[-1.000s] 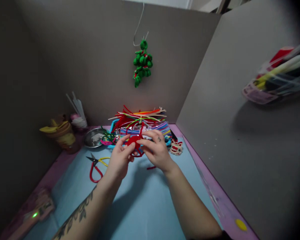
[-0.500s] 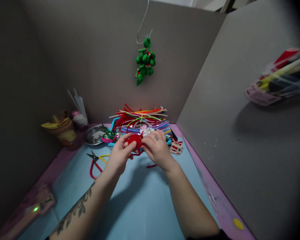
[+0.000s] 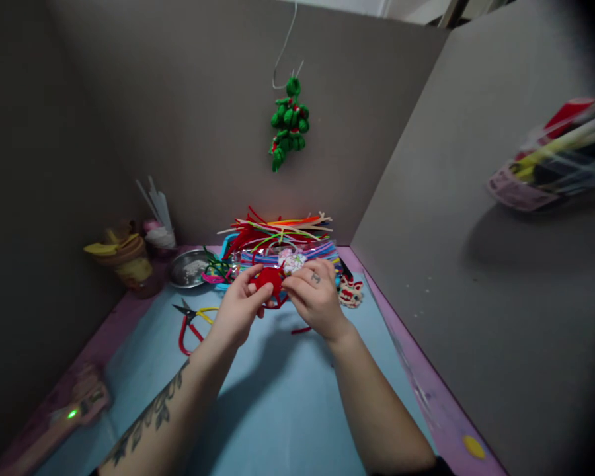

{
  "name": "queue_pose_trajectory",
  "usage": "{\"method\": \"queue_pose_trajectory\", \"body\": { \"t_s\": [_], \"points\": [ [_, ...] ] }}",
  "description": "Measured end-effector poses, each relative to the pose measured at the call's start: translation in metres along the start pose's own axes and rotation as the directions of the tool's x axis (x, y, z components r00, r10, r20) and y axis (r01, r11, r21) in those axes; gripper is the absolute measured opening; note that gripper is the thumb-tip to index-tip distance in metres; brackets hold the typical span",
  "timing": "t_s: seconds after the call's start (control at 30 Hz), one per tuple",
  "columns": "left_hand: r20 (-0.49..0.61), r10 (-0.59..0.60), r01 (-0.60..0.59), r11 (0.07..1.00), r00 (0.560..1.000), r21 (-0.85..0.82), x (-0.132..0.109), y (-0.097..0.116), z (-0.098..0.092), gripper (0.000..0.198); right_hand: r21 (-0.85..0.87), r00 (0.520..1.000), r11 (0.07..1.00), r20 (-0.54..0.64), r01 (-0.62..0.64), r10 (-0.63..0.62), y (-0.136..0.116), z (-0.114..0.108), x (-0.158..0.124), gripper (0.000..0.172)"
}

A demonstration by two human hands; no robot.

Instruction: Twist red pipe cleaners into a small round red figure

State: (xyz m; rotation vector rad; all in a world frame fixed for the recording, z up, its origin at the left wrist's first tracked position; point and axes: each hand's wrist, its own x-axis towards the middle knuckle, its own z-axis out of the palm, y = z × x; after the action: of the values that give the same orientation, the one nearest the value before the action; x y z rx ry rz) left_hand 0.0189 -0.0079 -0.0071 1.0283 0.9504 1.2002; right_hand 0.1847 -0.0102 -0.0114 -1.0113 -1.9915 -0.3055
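A small round red piece, apparently shaped from fuzzy pipe cleaners (image 3: 272, 277), is held up over the blue mat. My left hand (image 3: 238, 301) grips it from the left, thumb laid across its front. At the piece's right edge, the fingers of my right hand (image 3: 316, 297) are pinched together; the bit between them is mostly hidden. Red strands loop below the piece, between the hands. A short red pipe cleaner offcut (image 3: 301, 330) lies on the mat under my right hand. Scissors (image 3: 192, 317) with one red and one yellow handle lie blades open, left of my left forearm.
Behind the hands sits a heap of coloured pipe cleaners (image 3: 277, 228). A metal bowl (image 3: 178, 276) and pots of tools (image 3: 133, 264) stand at left, a pink glue gun (image 3: 79, 410) nearer. A green ornament (image 3: 290, 122) hangs behind; a pen holder (image 3: 520, 188) juts from the right wall.
My right hand has shifted very slightly to the right, its fingers still pinched at the red piece's edge. My left hand keeps the same hold.
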Motion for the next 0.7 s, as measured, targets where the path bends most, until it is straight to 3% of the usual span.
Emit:
{"method": "queue_pose_trajectory", "body": {
  "t_s": [0.33, 0.5, 0.7],
  "points": [
    [0.000, 0.030, -0.030, 0.999, 1.000, 0.031, 0.0020, -0.0029, -0.0036, 0.082, 0.081, 0.997, 0.994, -0.012, -0.077, 0.078, 0.0014, 0.0010, 0.0025, 0.010],
    [0.031, 0.080, -0.083, 0.988, 0.996, 0.132, -0.0007, -0.0012, -0.0037, 0.077, 0.176, 0.995, 0.980, -0.037, -0.089, 0.097, 0.0022, 0.0012, 0.0024, 0.008],
    [0.039, 0.061, -0.066, 0.987, 0.997, 0.145, -0.0017, 0.0025, -0.0051, 0.078, 0.203, 0.991, 0.972, -0.028, -0.121, 0.130, 0.0027, 0.0036, 0.0017, 0.007]
  ]
}}
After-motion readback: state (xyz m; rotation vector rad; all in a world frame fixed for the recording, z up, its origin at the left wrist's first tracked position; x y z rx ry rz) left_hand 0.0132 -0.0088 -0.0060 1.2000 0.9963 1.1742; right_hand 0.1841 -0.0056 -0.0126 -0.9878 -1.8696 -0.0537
